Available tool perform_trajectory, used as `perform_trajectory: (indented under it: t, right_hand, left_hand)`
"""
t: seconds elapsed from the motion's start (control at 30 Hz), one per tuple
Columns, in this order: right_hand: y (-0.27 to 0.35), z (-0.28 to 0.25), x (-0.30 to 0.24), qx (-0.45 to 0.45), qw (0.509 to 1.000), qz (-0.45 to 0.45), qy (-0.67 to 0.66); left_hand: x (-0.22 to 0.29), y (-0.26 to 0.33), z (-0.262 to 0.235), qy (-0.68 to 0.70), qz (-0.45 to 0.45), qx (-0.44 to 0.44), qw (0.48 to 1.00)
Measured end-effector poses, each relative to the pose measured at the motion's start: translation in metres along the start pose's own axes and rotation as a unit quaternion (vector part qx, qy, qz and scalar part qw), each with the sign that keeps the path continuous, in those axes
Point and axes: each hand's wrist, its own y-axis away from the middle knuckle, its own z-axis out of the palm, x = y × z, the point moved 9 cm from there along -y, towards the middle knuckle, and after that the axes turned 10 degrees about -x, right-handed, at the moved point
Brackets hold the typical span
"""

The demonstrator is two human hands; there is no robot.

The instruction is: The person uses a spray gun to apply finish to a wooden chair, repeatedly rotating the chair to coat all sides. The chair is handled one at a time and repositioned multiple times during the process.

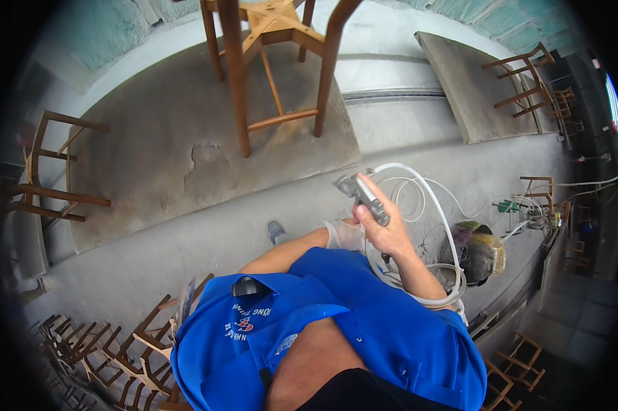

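Note:
My right hand point(391, 233) is wrapped round a grey metal spray gun point(371, 201) in front of my body, its nozzle end pointing up and left. A whitish hose point(437, 194) loops from the gun round toward my right forearm. My left hand point(344, 234), covered in thin clear plastic, is close beside the right hand; its fingers are mostly hidden behind it. Beyond both hands, a brown wooden chair frame point(281, 123) stands on a stained grey-brown board point(144, 171), apart from the spray gun.
Another wooden chair frame point(62, 195) is at the board's left end. A second board point(459, 89) at the right bears chair frames point(528, 85). A stained pot point(483, 253) and coiled hoses lie on the floor at my right. Several chair frames point(124, 356) crowd the lower left.

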Motion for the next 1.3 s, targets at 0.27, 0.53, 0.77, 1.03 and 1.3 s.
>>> perform_trajectory:
  t: [0.27,0.53,0.77,1.03,1.3]
  right_hand:
    - [0.068,-0.126,0.036,0.065,0.998,-0.013,0.021]
    - [0.097,-0.22,0.082,0.037,0.998,0.033,-0.043]
    - [-0.003,-0.283,0.055,-0.064,0.997,-0.043,0.007]
    - [-0.157,-0.324,0.031,-0.143,0.989,-0.028,0.029]
    - [-0.27,-0.338,0.019,-0.225,0.974,-0.004,0.027]
  left_hand:
    - [-0.004,-0.096,0.053,0.034,-0.072,-0.089,0.993]
    - [0.009,-0.173,0.066,0.138,-0.139,-0.035,0.98]
    - [0.049,-0.177,-0.01,-0.003,0.027,0.23,0.973]
    - [0.032,-0.193,-0.085,-0.083,-0.023,0.305,0.948]
    - [0.058,-0.243,-0.174,-0.12,0.008,0.272,0.955]
